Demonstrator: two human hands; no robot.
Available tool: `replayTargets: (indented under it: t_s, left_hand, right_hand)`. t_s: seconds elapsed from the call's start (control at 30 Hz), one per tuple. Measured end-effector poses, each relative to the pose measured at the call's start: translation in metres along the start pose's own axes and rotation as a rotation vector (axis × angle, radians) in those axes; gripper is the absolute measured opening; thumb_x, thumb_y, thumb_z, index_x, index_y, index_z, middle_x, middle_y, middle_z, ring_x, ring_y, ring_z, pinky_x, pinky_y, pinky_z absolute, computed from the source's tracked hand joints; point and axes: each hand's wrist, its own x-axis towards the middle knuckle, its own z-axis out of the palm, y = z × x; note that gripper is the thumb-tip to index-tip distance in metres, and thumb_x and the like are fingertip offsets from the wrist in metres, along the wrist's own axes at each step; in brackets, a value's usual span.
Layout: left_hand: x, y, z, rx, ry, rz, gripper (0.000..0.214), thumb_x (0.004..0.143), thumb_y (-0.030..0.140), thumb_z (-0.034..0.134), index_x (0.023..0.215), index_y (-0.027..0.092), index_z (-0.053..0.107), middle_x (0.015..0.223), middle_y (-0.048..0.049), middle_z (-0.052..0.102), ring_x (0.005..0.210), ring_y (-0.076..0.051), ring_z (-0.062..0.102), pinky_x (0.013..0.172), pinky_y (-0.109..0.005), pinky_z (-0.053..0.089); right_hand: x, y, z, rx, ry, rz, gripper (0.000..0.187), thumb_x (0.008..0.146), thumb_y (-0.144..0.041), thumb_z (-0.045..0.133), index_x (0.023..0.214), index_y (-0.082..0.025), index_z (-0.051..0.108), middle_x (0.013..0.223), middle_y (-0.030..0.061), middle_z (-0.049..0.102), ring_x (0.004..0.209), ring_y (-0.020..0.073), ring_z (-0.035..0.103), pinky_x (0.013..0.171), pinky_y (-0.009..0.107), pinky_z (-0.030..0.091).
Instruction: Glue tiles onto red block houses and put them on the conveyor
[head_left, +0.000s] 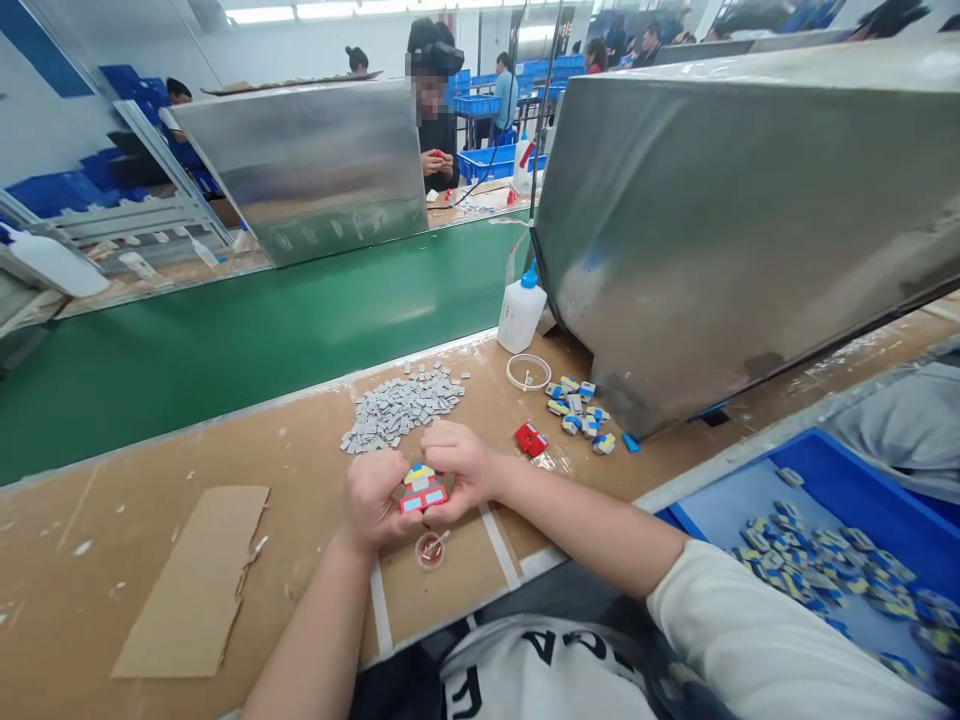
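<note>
Between my two hands sits a small red, grey and yellow plastic toy piece (pixel 424 490) with light-blue panels on its front. My left hand (pixel 375 500) grips its left side, thumb and fingers closed. On the other side my right hand (pixel 459 470) closes round it as well. Just below them stands a small clear cup (pixel 430 551) with reddish contents and a thin stick in it. Beyond my hands lies a heap of small grey pieces (pixel 405 407). A red piece (pixel 532 439) rests right of my right hand, near several blue, yellow and grey pieces (pixel 581 410).
A white bottle with a blue cap (pixel 521 312) stands behind a white ring (pixel 529 373). Cardboard (pixel 191 590) lies at left. A blue bin (pixel 720 500) of pieces is at right. A green belt (pixel 300 320) runs behind the table; a large metal panel (pixel 712 230) rises at right. A co-worker (pixel 436 130) sits across.
</note>
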Motion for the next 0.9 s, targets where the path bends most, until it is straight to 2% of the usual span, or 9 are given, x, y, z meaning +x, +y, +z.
replayTargets:
  t_s: [0.23,0.43,0.63,0.8,0.9]
  left_hand:
    - [-0.0020,0.0019,0.0012,-0.006,-0.016,-0.013,0.066,0.102,0.075,0.030,0.063,0.023,0.041,0.055,0.0016,0.035,0.052,-0.016,0.032,0.054,-0.034,0.022]
    - [-0.0024,-0.0002,0.0024,-0.020,-0.032,-0.017,0.065,0.102,0.074,0.030,0.063,0.023,0.040,0.055,0.0016,0.036,0.052,-0.016,0.032,0.054,-0.034,0.022]
    - [-0.0017,0.0005,0.0032,-0.020,-0.037,-0.055,0.066,0.101,0.077,0.028,0.064,0.023,0.034,0.055,0.0024,0.034,0.051,-0.015,0.029,0.054,-0.033,0.023]
    - [-0.0032,-0.0013,0.0038,-0.034,-0.021,-0.034,0.064,0.102,0.075,0.029,0.064,0.023,0.036,0.055,0.0021,0.035,0.052,-0.016,0.030,0.054,-0.033,0.023]
    - [-0.0033,-0.0022,0.0031,-0.029,-0.036,-0.036,0.066,0.101,0.076,0.029,0.064,0.023,0.037,0.055,0.0018,0.037,0.052,-0.015,0.031,0.055,-0.033,0.023]
  right_hand:
    - [-0.0035,0.0013,0.0007,-0.045,-0.127,0.014,0.071,0.076,-0.070,0.072,0.070,-0.027,0.017,0.064,-0.0044,0.035,0.065,0.0156,0.039,0.065,0.032,0.033]
    - [-0.0041,0.0030,0.0006,-0.029,-0.101,0.007,0.071,0.077,-0.069,0.072,0.072,-0.027,0.015,0.063,-0.0052,0.033,0.062,0.0149,0.036,0.063,0.032,0.032]
    - [-0.0051,0.0037,0.0013,-0.030,-0.130,0.030,0.070,0.078,-0.070,0.071,0.070,-0.027,0.017,0.064,-0.0047,0.034,0.063,0.0149,0.038,0.064,0.032,0.035]
    - [-0.0039,0.0037,0.0012,0.072,-0.027,0.026,0.064,0.084,-0.072,0.063,0.069,-0.026,0.021,0.064,-0.0046,0.034,0.064,0.0150,0.037,0.065,0.032,0.035]
    - [-0.0026,0.0040,0.0010,0.085,-0.024,0.021,0.065,0.082,-0.074,0.064,0.070,-0.027,0.021,0.063,-0.0052,0.033,0.063,0.0149,0.036,0.064,0.031,0.034]
